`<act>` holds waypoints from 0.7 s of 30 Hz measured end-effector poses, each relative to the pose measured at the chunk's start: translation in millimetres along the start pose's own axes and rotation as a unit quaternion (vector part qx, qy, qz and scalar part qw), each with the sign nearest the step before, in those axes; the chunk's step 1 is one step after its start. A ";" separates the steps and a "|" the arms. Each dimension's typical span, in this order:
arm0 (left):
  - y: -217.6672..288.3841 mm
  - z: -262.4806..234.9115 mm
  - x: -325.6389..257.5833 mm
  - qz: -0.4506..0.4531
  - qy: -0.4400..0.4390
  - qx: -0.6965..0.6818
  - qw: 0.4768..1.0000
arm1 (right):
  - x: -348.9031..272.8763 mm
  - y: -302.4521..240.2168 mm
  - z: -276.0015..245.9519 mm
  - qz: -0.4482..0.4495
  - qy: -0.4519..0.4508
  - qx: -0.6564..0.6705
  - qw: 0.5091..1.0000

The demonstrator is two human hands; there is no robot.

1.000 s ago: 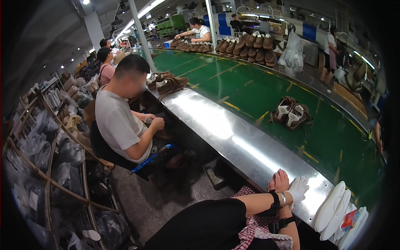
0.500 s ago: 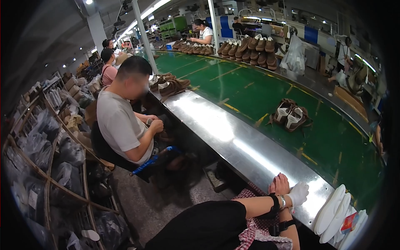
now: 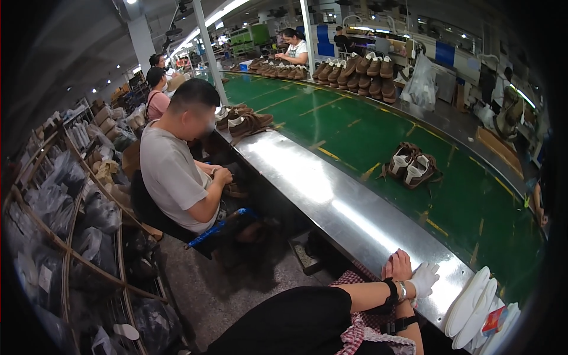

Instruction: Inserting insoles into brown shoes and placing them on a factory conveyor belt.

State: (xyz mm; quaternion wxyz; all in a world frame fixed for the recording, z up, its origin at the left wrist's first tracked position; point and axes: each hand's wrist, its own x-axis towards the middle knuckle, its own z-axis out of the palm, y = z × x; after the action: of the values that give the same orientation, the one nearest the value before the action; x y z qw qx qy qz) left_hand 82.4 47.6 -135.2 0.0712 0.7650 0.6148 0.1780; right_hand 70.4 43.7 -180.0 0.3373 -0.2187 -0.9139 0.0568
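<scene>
My forearms are crossed over the near edge of the metal ledge (image 3: 331, 201), the left one on top. My left hand (image 3: 425, 279), in a white glove, rests there with its fingers loosely apart and nothing in it. My right hand (image 3: 398, 265) is bare and lies beside it, fingers stretched out and holding nothing. Right of my left hand is a stack of white insoles (image 3: 467, 302), with a red and blue label (image 3: 493, 320) among them. Farther off, a pair of brown shoes (image 3: 411, 165) with pale linings and loose laces stands on the green conveyor belt (image 3: 355, 139).
At the left a co-worker (image 3: 177, 160) sits with both hands together over a shoe. More brown shoes (image 3: 245, 123) lie at the ledge's far end, and rows of them (image 3: 355, 72) line the belt's far side. Racks of plastic bags (image 3: 97, 213) stand at the left.
The view has shifted slightly. My hands stay crossed on the ledge, and the shoes on the belt keep their place.
</scene>
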 end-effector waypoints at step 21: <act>8.1 3.5 14.5 0.025 -0.045 0.079 0.996 | -10.3 21.6 4.7 -0.022 0.007 -0.026 0.999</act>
State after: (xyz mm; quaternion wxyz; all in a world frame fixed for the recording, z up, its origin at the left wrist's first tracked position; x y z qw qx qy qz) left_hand 93.7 60.1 -133.1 0.0336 0.7904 0.6040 0.0963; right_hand 82.1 58.8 -195.1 0.3395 -0.2075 -0.9171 0.0240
